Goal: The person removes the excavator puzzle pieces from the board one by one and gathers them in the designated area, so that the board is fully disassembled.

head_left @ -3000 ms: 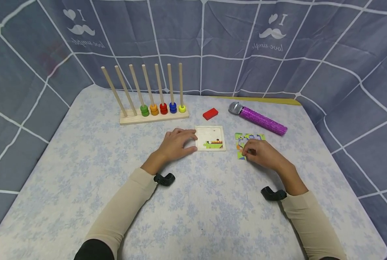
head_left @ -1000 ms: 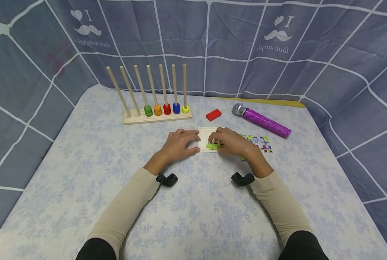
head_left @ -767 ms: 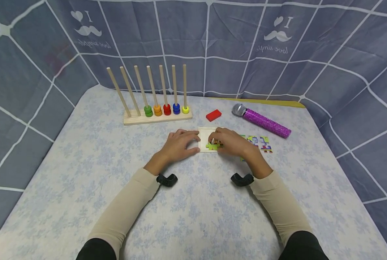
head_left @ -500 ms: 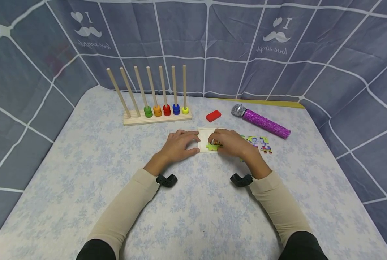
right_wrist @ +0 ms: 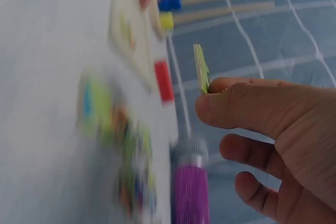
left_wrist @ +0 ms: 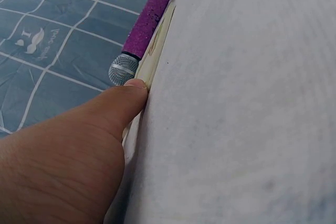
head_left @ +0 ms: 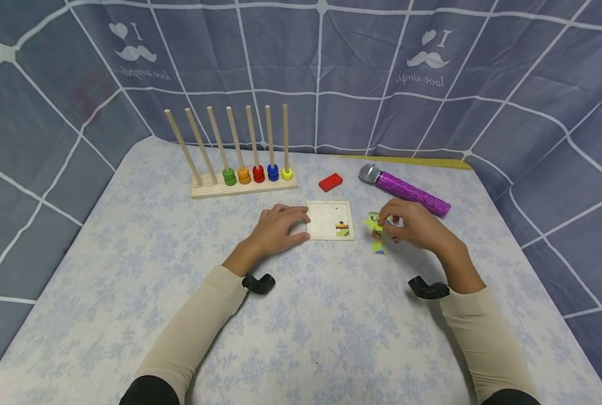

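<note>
A shallow wooden puzzle tray lies flat at mid-table, with a small picture piece in its near right corner. At the tray's left edge, my left hand holds it with bent fingers and thumb; in the left wrist view the thumb lies on the rim. Thumb and forefinger of my right hand pinch a green jigsaw piece above the table, right of the tray. Beneath that hand lie several loose jigsaw pieces, partly covered by it and blurred in the right wrist view.
Behind the tray are a red block and a purple glitter microphone. At the back left stands a wooden peg rack with coloured rings. A patterned curtain hangs behind the table.
My right hand has left the tray and moved right, taking the green jigsaw piece out from beside the corner piece. The left hand keeps its place at the tray's edge.
</note>
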{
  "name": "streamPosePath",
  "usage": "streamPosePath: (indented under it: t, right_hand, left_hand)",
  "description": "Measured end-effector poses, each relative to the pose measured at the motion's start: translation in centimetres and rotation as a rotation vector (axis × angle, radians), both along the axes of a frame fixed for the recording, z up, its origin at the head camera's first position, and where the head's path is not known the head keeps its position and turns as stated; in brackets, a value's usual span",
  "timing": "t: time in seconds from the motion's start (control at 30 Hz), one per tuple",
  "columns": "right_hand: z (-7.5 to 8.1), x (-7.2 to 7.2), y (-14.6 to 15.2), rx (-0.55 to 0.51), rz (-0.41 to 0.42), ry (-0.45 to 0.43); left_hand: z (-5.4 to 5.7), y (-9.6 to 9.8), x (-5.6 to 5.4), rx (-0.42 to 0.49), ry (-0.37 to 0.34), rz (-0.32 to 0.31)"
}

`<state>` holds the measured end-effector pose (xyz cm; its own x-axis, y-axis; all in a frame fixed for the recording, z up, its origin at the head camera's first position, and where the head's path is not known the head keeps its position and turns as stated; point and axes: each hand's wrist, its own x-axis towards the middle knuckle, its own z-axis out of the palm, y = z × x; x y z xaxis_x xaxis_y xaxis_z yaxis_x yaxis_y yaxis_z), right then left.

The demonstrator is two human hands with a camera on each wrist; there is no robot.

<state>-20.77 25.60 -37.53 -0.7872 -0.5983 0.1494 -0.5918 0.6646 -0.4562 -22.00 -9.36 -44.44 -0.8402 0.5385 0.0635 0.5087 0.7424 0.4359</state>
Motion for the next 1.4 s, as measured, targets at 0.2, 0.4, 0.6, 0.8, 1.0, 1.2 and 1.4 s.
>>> streamPosePath:
  t: [0.2,0.4,0.6,0.8,1.0,1.2,1.4]
  right_hand:
    - [-1.5,2.3,4.1,0.039,-0.071,-0.024]
    - [-3.1,3.5,5.4,0.077,-0.069,-0.078]
    - [-3.4,3.7,5.2,0.087,-0.035,-0.014]
    - [-3.3,3.7,4.9,0.095,-0.026,0.018]
    - [-3.6,3.7,4.8,0.1,-0.037,0.021]
    - [-3.6,3.6,4.7,0.109,-0.051,0.024]
    - [-3.3,3.8,4.7,0.109,-0.058,0.001]
  left_hand:
    - [0.0,-0.2,0.0,0.013,0.01,-0.005]
    - [-0.1,-0.2,0.0,0.022,0.015,-0.013]
    - [0.1,0.0,0.0,0.01,-0.002,-0.007]
    - [0.1,0.0,0.0,0.012,0.002,-0.002]
    - [-0.1,-0.1,-0.1,0.019,0.006,-0.003]
    - [0.1,-0.1,-0.1,0.019,0.003,-0.003]
    - [0.1,0.0,0.0,0.016,-0.001,-0.001]
